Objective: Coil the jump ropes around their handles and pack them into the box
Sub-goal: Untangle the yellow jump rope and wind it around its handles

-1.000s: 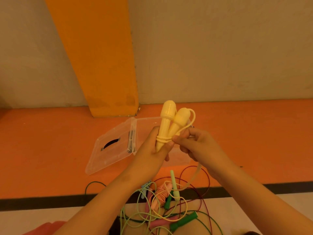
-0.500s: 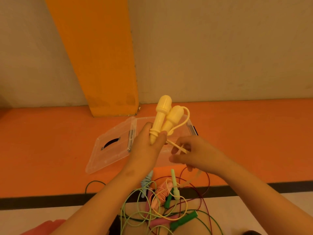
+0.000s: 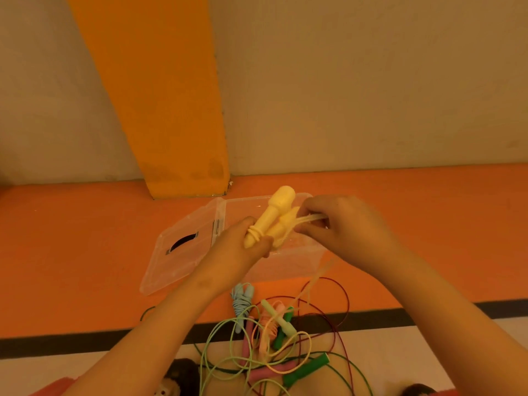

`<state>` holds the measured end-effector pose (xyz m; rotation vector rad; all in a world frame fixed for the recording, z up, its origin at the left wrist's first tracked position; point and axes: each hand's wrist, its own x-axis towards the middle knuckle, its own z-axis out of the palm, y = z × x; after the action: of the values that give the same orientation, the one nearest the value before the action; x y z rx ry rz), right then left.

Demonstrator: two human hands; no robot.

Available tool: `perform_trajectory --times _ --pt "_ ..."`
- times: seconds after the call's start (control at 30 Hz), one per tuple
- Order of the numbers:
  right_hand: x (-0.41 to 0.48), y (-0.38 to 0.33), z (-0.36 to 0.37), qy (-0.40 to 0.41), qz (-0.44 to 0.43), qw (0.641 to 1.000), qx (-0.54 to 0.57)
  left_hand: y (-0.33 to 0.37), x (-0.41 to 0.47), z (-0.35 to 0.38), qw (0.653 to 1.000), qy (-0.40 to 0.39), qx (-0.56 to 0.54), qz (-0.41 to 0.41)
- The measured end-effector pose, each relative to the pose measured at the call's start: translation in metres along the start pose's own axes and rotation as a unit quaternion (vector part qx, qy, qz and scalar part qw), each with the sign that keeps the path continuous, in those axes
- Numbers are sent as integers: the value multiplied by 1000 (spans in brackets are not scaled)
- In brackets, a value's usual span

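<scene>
Over the clear box [image 3: 288,267], the left hand [image 3: 237,248] grips both yellow handles [image 3: 275,214], fingers curled round them; the right hand [image 3: 345,224] pinches the yellow rope [image 3: 308,217]. Coiling seems under way; the next move needs another tight turn around the handles.

The right hand [image 3: 345,232] hides most of the second yellow handle [image 3: 281,230] (rope [image 3: 308,217] blurred).

Orange floor [image 3: 428,238]: clear box [image 3: 285,267], lid [image 3: 177,252] open flat; tangled jump ropes [image 3: 274,338] nearer.
</scene>
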<state>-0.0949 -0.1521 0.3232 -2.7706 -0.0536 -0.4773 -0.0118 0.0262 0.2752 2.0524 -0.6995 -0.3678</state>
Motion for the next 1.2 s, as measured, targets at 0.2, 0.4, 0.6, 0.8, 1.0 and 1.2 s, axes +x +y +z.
perform_trajectory --times 0.2,0.4,0.6,0.8,1.0,1.2 --pt "5 5 14 19 -126 989 73 20 -6 -2 989 -147 8 31" --pt "4 8 21 -21 -100 985 137 18 -7 -7 974 -225 -6 -14" --pt "7 10 19 -35 -54 981 185 19 -15 -17 966 -248 -60 -47" --pt "8 -2 27 -31 -86 980 177 21 -14 -3 977 -210 -15 -11" --pt "6 -1 25 -61 -68 975 201 21 -14 -1 976 -217 -11 9" --pt "2 1 10 -48 11 958 282 18 -14 -13 973 -224 -53 10"
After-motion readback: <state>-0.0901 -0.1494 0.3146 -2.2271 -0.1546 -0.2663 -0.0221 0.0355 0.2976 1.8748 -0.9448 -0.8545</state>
